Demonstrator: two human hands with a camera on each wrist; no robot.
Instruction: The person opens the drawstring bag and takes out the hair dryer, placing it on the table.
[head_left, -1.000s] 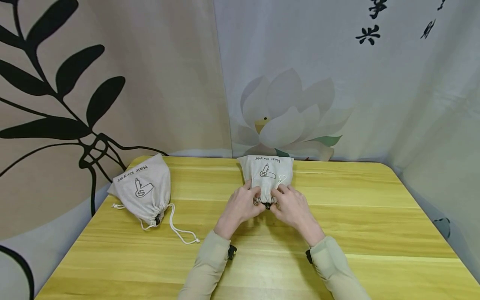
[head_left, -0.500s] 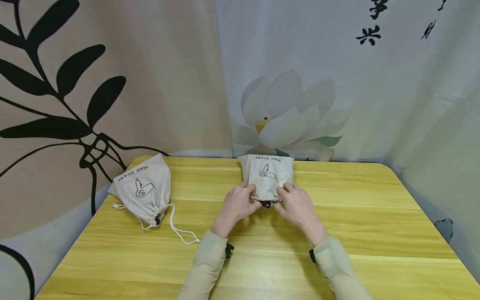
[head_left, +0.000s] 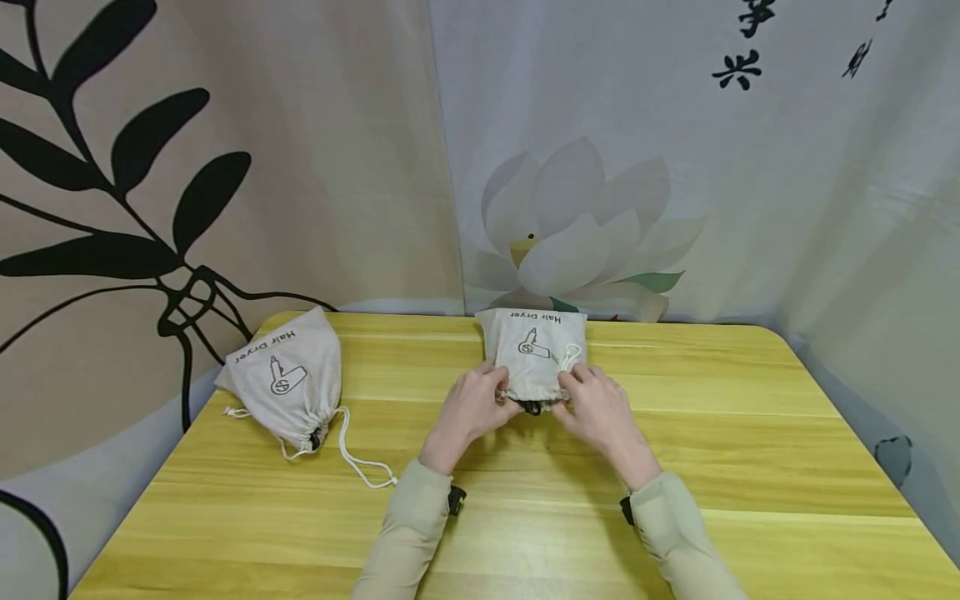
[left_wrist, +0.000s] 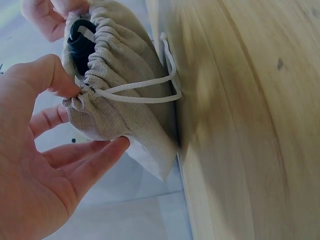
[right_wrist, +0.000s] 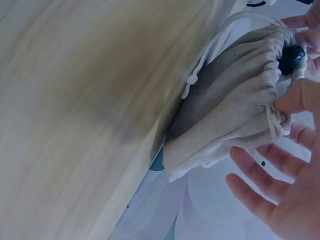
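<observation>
A pale drawstring bag [head_left: 534, 371] printed "Hair Dryer" lies near the table's back edge, its mouth toward the person. My left hand [head_left: 472, 406] pinches the left side of the gathered mouth; in the left wrist view the thumb [left_wrist: 62, 82] presses the ruffled rim. At the other side my right hand [head_left: 602, 411] grips the rim between thumb and fingers, right by the white drawstring [right_wrist: 272, 122]. Between the hands the mouth is spread, and a black cord end [left_wrist: 81, 47] shows inside it. The rest of the contents is hidden by the cloth.
A second "Hair Dryer" bag [head_left: 288, 375] lies at the table's left edge, its white cord [head_left: 360, 467] trailing toward the middle. The wooden table [head_left: 750, 467] extends to the right. A printed curtain [head_left: 360, 167] hangs right behind the back edge.
Both hands have moved slightly apart, and the bag's mouth between them has gone from bunched to spread wider. The second bag has stayed in place.
</observation>
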